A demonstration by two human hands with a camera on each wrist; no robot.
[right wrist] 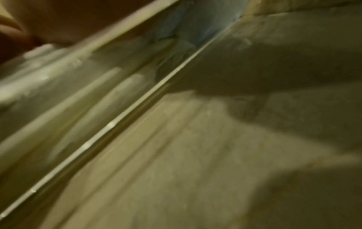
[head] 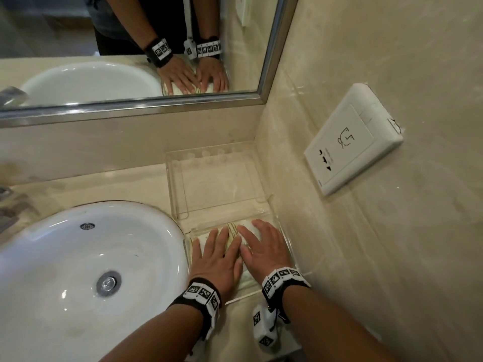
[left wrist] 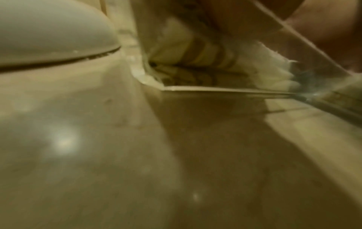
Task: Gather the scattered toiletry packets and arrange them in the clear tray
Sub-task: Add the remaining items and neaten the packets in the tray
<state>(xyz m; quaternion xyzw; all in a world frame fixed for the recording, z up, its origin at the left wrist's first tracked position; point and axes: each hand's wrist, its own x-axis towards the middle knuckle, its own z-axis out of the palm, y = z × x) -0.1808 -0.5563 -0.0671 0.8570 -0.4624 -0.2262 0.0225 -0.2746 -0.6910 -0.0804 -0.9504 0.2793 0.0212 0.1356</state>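
Observation:
The clear tray (head: 180, 189) sits in the counter's back right corner, against the wall. White and pale green toiletry packets (head: 234, 232) lie in its near compartment. My left hand (head: 218, 253) lies flat on the packets, fingers straight. Beside it, my right hand (head: 262, 246) presses flat on the packets too. Most of the packets are hidden under both palms. The left wrist view shows the packets (left wrist: 195, 51) stacked behind the tray's clear wall (left wrist: 225, 91). In the right wrist view the tray's edge (right wrist: 121, 117) is blurred.
A white sink (head: 86, 262) sits left of the tray, close to my left hand. The beige wall with a white socket plate (head: 352, 139) stands right of it. A mirror (head: 130, 48) hangs behind. The tray's far compartment (head: 219, 184) holds nothing.

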